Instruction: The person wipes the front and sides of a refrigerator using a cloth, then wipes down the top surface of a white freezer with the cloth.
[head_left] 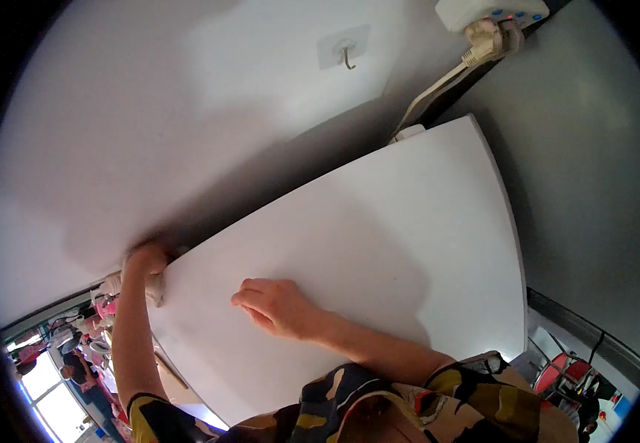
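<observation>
My left hand (pixel 150 258) reaches into the narrow dark gap between the wall and the far left corner of a smooth white appliance-like top (pixel 349 244). Its fingers are hidden in the shadow there. Close by that wrist hangs a pale, crumpled, cloth-like thing (pixel 155 289); I cannot make out whether the hand grips it. Over the middle left of the white top, my right hand (pixel 279 306) is loosely closed, its fingers curled in, and nothing shows in it.
A white power strip (pixel 486 11) with a plugged-in cord (pixel 438 87) is at the upper right. The wall bears a hook (pixel 346 55). A grey panel (pixel 586 148) stands along the right. Another person (pixel 80 376) and clutter appear lower left; a red stool (pixel 552 373) is lower right.
</observation>
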Motion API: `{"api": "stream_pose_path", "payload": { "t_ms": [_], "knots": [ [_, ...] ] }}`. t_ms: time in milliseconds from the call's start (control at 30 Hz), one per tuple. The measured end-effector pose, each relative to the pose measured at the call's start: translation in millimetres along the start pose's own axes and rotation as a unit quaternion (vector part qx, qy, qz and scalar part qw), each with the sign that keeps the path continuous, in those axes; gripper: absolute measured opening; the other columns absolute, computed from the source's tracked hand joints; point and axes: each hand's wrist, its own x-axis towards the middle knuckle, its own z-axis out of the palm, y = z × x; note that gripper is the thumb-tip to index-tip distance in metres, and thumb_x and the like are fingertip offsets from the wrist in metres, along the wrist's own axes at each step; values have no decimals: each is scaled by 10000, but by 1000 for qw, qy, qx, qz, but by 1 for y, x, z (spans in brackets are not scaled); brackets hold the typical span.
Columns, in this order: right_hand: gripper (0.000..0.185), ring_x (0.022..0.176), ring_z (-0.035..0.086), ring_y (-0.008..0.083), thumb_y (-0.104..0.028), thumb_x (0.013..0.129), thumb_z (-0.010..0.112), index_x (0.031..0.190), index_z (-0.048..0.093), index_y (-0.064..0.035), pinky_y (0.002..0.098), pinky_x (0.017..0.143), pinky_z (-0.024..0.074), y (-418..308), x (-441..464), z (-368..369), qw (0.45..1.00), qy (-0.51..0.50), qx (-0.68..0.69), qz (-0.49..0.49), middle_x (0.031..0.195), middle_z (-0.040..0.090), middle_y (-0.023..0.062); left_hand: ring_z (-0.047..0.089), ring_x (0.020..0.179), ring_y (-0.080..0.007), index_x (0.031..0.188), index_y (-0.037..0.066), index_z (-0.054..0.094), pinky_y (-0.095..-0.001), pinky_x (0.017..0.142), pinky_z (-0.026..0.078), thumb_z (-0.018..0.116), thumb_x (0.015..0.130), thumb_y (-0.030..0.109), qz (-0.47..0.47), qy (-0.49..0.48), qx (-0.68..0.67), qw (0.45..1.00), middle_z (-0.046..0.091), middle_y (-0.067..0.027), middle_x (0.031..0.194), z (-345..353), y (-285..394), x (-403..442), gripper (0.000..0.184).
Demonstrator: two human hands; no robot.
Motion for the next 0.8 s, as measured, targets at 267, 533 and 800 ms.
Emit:
{"api": "stream_pose_path", "payload": {
  "t_ms": [267,533,800],
  "knots": [
    [183,863,652,243,-27,822,674,998,626,-39,333,740,551,6,-4,9,999,20,-26,-17,980,647,93,657,891,-334,1009,93,703,-392,822,508,533,852,117,90,136,-36,986,693,-157,978,-77,47,-75,233],
    [238,864,646,261,-27,800,672,1031,616,-47,362,752,543,0,-3,1,999,-19,-29,9,974,638,97,563,851,-140,1079,-12,623,-302,774,474,531,964,258,352,227,-471,777,645,-78,895,-186,186,-83,308],
    [225,920,619,298,-34,789,638,1010,594,-29,419,758,527,-3,-6,3,1000,6,2,12,996,611,115,601,890,-337,994,-22,614,-396,806,482,501,909,247,492,225,-365,758,639,-189,984,-223,325,25,304]
  ]
}}
